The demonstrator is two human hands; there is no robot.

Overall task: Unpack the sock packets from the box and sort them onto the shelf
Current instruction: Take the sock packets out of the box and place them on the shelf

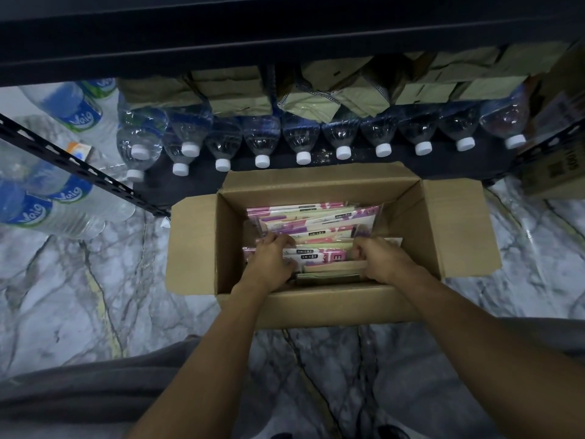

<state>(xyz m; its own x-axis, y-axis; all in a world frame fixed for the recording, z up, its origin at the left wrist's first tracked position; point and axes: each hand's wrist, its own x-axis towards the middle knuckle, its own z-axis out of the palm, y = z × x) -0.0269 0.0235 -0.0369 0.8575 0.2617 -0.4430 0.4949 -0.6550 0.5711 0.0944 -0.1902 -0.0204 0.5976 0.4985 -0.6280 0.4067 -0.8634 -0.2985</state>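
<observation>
An open cardboard box (196, 242) stands on the marble floor in front of a dark metal shelf (190, 185). Inside it, several pink, purple and white sock packets (316, 220) stand on edge in rows. Both my hands reach down into the box's near half. My left hand (272, 261) is curled around the left end of the nearest bundle of packets (319, 258). My right hand (380, 258) grips that bundle's right end. The packets' lower parts are hidden inside the box.
Water bottles (262, 141) lie in a row on the low shelf, caps toward me, with khaki packets (240, 96) stacked behind them. More bottles (63, 198) lie on the floor at left. A printed carton (557, 166) stands at right. Grey cloth (95, 391) covers my knee.
</observation>
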